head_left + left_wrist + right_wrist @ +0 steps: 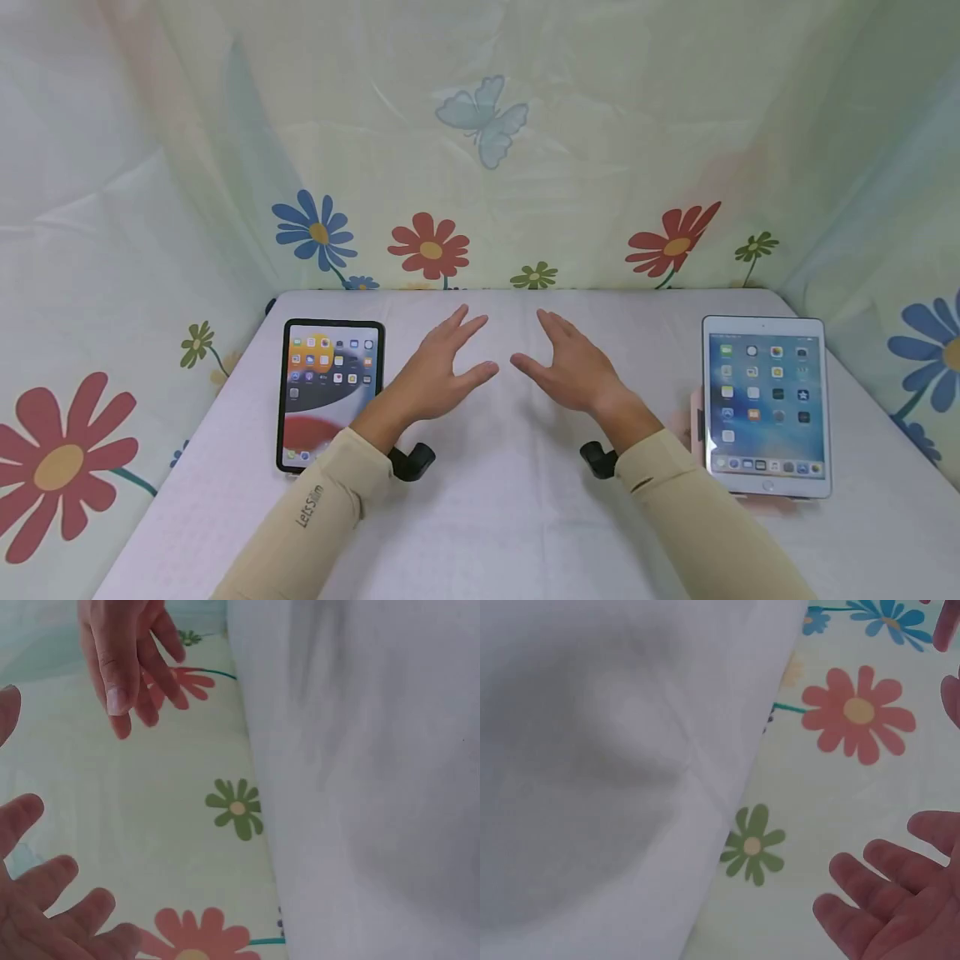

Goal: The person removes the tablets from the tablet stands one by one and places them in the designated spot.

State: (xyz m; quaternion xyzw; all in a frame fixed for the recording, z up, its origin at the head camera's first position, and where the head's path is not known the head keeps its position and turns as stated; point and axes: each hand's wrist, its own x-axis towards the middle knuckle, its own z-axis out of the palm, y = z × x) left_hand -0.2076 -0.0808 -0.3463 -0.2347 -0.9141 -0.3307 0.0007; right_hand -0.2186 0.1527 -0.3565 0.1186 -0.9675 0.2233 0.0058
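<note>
So the left hand point(435, 375) and right hand point(581, 371) are both wide open, fingers spread, gripping nothing, a little apart above the white table point(495, 517). The black-edged tablet point(330, 396) sits by the left sleeve point(292, 533), which hides its lower corner. The white tablet point(768, 408) is out past the right sleeve point(705, 525). Both screens show app icons. Behind it all, a flowery curtain point(570, 200).
</note>
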